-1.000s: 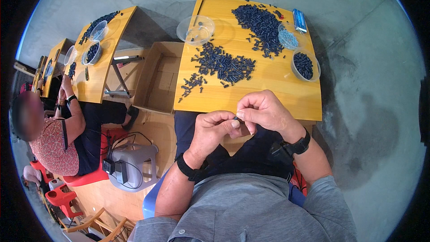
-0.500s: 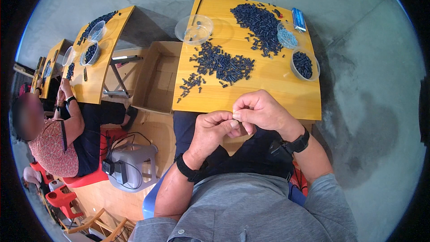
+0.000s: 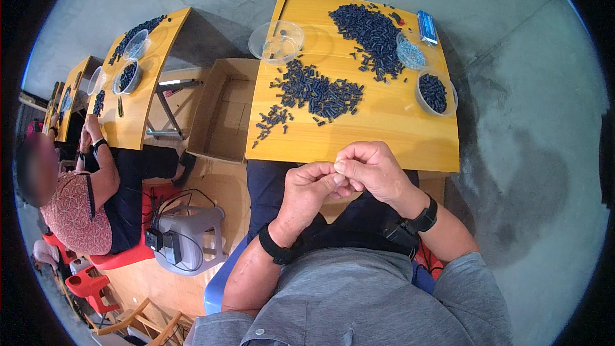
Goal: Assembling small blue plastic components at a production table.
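Head view: I look down on a yellow desk [image 3: 391, 134], with the wearer's legs partly under its near edge.
Left neighbour: a co-worker in a red patterned top [image 3: 77, 218] sits at another desk [image 3: 134, 118], hands together at its near edge.
Floor at left: an open cardboard box [image 3: 221, 147] fills much of the space between the desks; nearer, a grey stool [image 3: 198, 223] carries black adapters [image 3: 172, 247] and looping cables.
Near left: I see a red stool [image 3: 86, 285] and part of a wooden chair.
Desk, far right: a blue box [image 3: 426, 27] lies by the edge; a small red-and-black item [image 3: 398, 19] sits beside the far heap.
Far-left tub: clear and round [image 3: 261, 46], it overhangs the left edge; I make out very little inside.
Small bowl: clear [image 3: 398, 57], with light-blue bits [image 3: 411, 54], just right of the far heap.
Right bowl: clear [image 3: 454, 99], well filled with dark pieces, near the right edge.
Dark pieces: short black cylinders lie in a far heap [image 3: 371, 38] and a nearer, left-hand heap [image 3: 323, 93].
Left grip: the left hand [image 3: 304, 192] is in a narrow pinch before the near edge.
Right grip: the right hand [image 3: 379, 173] pinches narrowly too, fingertips against the left's; I cannot tell what they hold.
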Available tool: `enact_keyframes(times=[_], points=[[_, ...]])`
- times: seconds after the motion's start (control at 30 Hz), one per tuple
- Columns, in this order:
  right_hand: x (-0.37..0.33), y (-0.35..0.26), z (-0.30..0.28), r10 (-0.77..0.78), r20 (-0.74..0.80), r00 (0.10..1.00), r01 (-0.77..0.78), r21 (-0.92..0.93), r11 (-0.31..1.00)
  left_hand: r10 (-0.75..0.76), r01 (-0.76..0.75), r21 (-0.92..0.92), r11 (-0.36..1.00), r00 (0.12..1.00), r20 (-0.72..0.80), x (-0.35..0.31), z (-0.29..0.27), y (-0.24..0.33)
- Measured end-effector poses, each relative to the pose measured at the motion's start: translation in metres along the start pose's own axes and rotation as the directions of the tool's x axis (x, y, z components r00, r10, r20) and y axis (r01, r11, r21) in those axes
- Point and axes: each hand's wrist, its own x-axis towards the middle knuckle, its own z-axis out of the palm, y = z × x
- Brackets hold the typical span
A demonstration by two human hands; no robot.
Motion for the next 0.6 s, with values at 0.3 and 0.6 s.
enact_keyframes(times=[0.3,0.6], points=[[0.002,-0.003,0.004,-0.105,-0.135,0.985,0.101,-0.030,0.994,0.055,-0.055,0.009,0.998,0.995,-0.084,0.001,0.011,0.010],[-0.002,-0.018,0.001,-0.047,-0.061,0.997,0.052,0.093,0.994,0.045,-0.051,-0.096,0.994,0.997,-0.070,0.000,0.010,0.017]])
